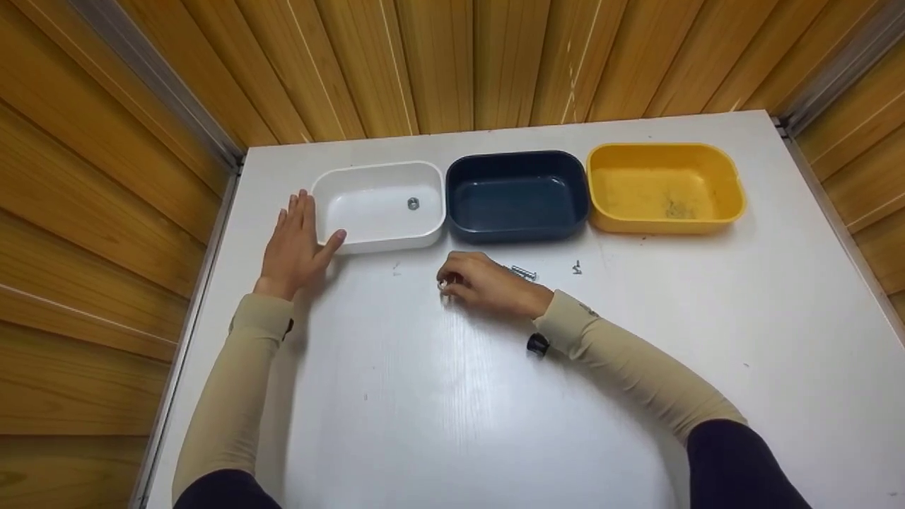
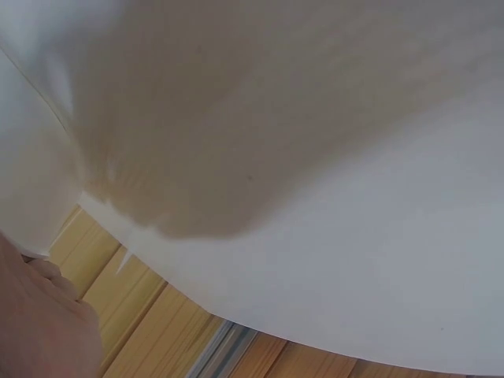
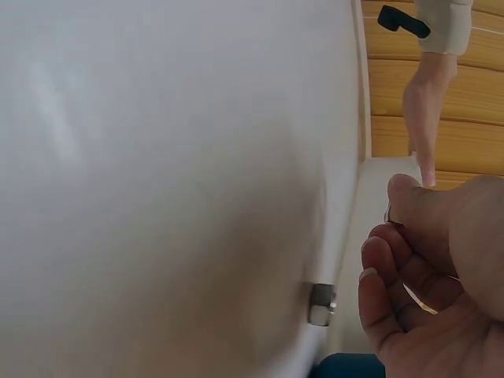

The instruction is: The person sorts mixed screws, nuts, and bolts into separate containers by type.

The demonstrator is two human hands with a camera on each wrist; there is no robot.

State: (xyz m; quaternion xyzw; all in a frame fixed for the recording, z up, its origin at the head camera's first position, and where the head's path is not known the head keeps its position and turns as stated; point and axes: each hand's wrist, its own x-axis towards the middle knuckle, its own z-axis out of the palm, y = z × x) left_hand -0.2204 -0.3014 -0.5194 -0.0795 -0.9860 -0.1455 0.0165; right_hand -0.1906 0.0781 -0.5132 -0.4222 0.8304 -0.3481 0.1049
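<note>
A person's right hand point(image 1: 488, 281) hovers low over a white worktop point(image 1: 396, 410), thumb and forefinger pinched on a small metal piece point(image 3: 388, 213); it is mostly hidden, so it may be a nut, but only its shiny edge shows. Just below those fingers, a loose nut point(image 3: 321, 305) rests on the worktop. The left hand point(image 1: 291, 244) holds nothing: its fingers lie straight along the outer side of a white tray point(image 1: 353, 215), thumb reaching over the near rim, and another nut point(image 1: 413, 203) sits inside. Beyond the right hand is a dark blue tray point(image 1: 509, 201); farther off to its right, a yellow tray point(image 1: 636, 226). Bolts point(image 1: 524, 273) lie just beside the back of the right hand, and tiny screws point(image 1: 577, 268) farther to its right. For this fine pick-up, a light fingertip pinch across the piece's edges suits best, with the other fingers tucked clear of the loose nut, the wrist raised enough not to brush the bolts, and the left palm steadying the tray without pushing it.
</note>
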